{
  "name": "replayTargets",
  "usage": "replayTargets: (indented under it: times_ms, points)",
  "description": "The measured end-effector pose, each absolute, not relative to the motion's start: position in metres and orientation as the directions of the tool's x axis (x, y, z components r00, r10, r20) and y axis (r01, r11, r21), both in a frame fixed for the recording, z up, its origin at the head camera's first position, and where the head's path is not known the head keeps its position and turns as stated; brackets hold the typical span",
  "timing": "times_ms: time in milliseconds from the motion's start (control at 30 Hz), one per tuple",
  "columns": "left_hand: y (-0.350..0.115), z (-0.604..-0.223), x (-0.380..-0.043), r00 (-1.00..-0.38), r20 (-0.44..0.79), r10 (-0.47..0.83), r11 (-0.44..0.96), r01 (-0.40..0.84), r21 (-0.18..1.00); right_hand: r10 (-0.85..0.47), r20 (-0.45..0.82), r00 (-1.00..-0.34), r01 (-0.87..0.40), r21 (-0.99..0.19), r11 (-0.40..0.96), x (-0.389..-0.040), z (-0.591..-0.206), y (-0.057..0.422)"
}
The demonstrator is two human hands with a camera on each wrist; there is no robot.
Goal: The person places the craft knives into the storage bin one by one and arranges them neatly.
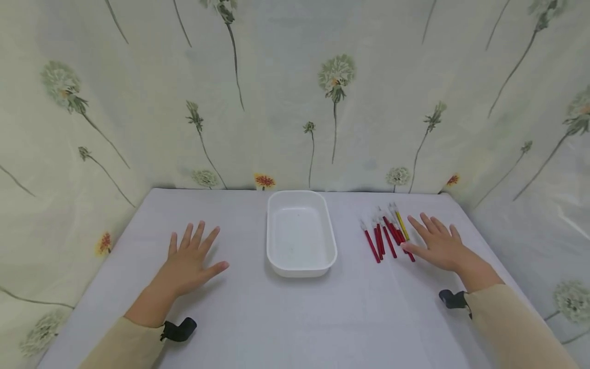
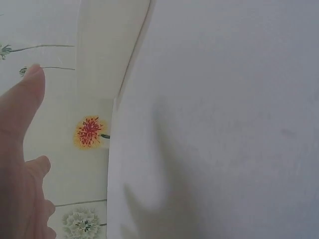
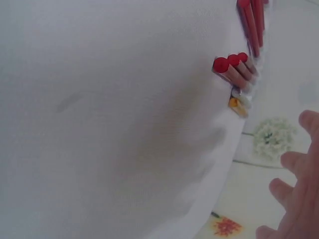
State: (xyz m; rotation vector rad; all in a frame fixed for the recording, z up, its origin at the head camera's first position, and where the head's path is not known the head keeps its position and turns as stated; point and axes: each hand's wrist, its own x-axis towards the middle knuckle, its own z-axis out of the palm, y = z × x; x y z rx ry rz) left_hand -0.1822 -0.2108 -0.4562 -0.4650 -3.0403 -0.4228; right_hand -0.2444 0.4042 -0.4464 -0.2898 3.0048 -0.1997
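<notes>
A: Starting at the left: what about the left hand?
B: Released, with fingers and thumb spread wide, grasping nothing. Over the pale surface.
A: And going rightward?
B: Near mid-surface, a white tray with rounded corners, longer from front to back than from side to side. Apart from the left hand.
A: And past the tray?
B: Just right of it, in a loose bunch: slim red sticks with pale, clear-looking far ends, plus a yellow stick near the bunch's right edge.
A: Long axes which way?
B: Mostly front to back, leaning left toward the far ends. Coloured ends nearer, pale ends farther off.
A: Nearer to which hand?
B: To the right hand, by a good margin. Just left of that hand, with the tray between bunch and left hand.
A: Any contact there?
B: Hard to tell: in the head view, overlapped by the thumb at the bunch's right edge. In the right wrist view, apart from the visible fingertips.
A: And the state of that right hand?
B: Released too, with fingers spread and no stick in grasp.
</notes>
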Motion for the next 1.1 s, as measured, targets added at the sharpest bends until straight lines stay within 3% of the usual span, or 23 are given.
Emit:
replayTargets:
  times_ms: [300,567,1100]
  points:
    - [-0.190,-0.460,-0.192,-0.936,0.106,0.337,0.879,0.353,0.321,-0.200,-0.098,-0.975,-0.187,-0.128,0.974,-0.261,-0.447,0.395]
    - [-0.175,-0.464,-0.201,-0.917,0.133,0.375,0.843,0.397,0.364,-0.224,-0.101,-0.969,-0.193,-0.249,0.949,-0.271,-0.444,0.388]
    - [-0.146,-0.462,-0.204,-0.913,0.043,0.405,0.707,0.342,0.618,-0.132,-0.161,-0.978,-0.053,-0.421,0.906,-0.290,-0.453,0.395]
